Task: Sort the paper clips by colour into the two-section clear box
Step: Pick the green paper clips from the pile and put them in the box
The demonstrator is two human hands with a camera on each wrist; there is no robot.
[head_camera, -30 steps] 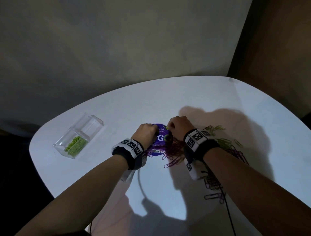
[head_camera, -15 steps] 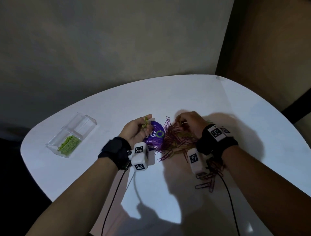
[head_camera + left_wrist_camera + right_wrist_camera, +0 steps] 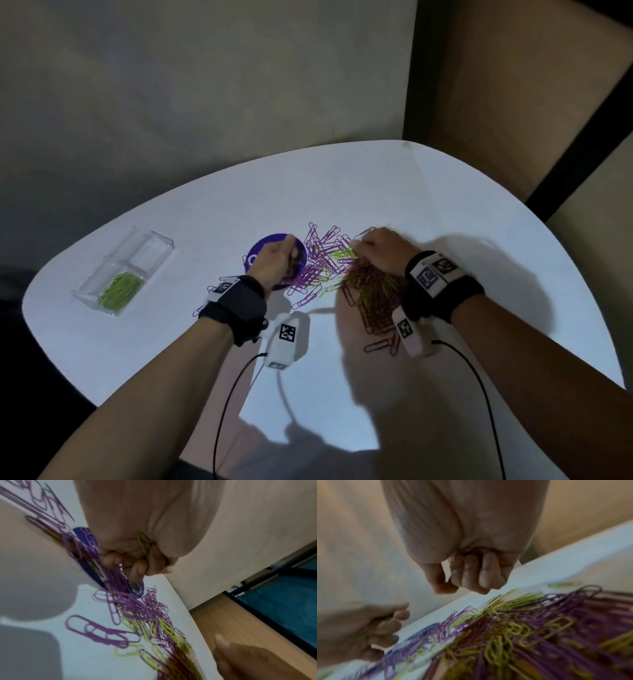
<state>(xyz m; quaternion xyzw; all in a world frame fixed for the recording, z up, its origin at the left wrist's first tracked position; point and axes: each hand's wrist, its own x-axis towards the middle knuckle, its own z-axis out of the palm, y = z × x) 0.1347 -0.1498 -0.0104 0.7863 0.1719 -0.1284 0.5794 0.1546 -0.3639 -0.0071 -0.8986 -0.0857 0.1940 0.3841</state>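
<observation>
A clear two-section box (image 3: pixel 150 246) stands at the table's left; its near section holds green paper clips (image 3: pixel 120 291), and the far section looks empty. A mixed heap of purple and green clips (image 3: pixel 329 263) lies mid-table, partly on a round purple disc (image 3: pixel 263 246). My left hand (image 3: pixel 291 255) hovers over the disc; in the left wrist view its curled fingers (image 3: pixel 139 568) grip a few green clips (image 3: pixel 144 545). My right hand (image 3: pixel 358 245) hangs over the heap's far right side, fingers (image 3: pixel 471 574) curled in, and no clip shows in them.
The white table (image 3: pixel 445 212) has rounded edges, with a wall behind it and a brown panel at the right. Loose purple clips (image 3: pixel 380 346) lie near my right wrist. Cables run from both wrist cameras toward the front edge.
My left hand took green clips off the heap, lifted them, and has come back down over the disc still gripping them. My right hand moved from the disc to the heap's right side.
</observation>
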